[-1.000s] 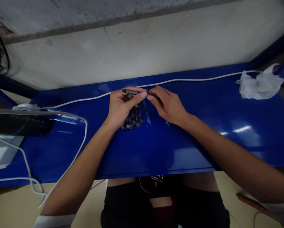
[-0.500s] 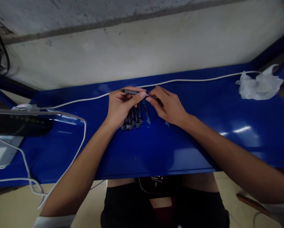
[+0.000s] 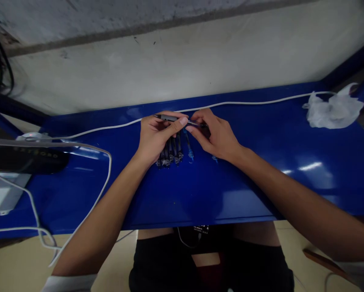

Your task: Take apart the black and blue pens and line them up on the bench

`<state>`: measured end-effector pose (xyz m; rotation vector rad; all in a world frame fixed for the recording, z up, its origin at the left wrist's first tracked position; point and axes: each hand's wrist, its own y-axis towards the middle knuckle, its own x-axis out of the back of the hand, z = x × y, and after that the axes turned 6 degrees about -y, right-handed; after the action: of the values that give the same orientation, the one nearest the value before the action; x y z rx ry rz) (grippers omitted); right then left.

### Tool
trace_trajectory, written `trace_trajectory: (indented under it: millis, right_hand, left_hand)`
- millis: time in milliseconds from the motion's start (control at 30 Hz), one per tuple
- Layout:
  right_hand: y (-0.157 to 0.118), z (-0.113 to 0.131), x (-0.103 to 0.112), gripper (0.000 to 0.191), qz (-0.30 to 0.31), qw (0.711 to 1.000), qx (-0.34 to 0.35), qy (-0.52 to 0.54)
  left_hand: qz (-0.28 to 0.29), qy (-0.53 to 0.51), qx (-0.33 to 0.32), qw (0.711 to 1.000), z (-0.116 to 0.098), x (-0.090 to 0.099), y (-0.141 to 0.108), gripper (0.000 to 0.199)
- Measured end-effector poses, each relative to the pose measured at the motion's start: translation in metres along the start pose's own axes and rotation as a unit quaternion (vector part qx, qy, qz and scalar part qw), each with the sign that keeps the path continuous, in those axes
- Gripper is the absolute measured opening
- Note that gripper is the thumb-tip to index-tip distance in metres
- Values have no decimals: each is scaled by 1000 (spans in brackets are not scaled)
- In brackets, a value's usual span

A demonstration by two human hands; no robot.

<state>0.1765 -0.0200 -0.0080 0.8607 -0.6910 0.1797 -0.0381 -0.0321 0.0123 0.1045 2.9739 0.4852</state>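
A dark pen (image 3: 167,118) with a grey grip lies crosswise between my hands above the blue shelf. My left hand (image 3: 154,138) is closed on it, thumb pressed along its length. My right hand (image 3: 217,134) is closed at the pen's other end, finger and thumb pinching there; that end is partly hidden by the fingers. Below my left hand lies a row of several dark pens (image 3: 170,154) with clear ends. Beside them is a blue pen (image 3: 188,148), and the tip of another blue pen (image 3: 214,158) shows under my right hand.
A white cable (image 3: 245,102) runs along the back of the blue shelf (image 3: 182,194). A crumpled white plastic bag (image 3: 332,109) sits at the right. On the left are a black box (image 3: 24,158), a white device (image 3: 8,192) and a looping white cord (image 3: 109,170).
My right hand has shifted slightly at its end of the pen, uncovering a bit more of the barrel. My left hand keeps its grip; the pens on the shelf stay put.
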Motion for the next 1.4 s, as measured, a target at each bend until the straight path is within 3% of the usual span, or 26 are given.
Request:
trace_trajectory:
  millis: [533, 700, 867, 1400]
  right_hand:
    - [0, -2, -1, 29, 12, 1000, 10, 2]
    - [0, -2, -1, 29, -3, 1000, -17, 2]
    - [0, -1, -1, 30, 9, 1000, 15, 0]
    - [0, -1, -1, 26, -15, 1000, 2, 2]
  left_hand:
    - [0, -3, -7, 1000, 2, 1, 0, 18]
    - [-1, 0, -5, 1000, 3, 2, 0, 20]
    - [-7, 2, 1, 1000, 1, 2, 0, 20]
    - [-17, 0, 7, 1000, 0, 2, 0, 23]
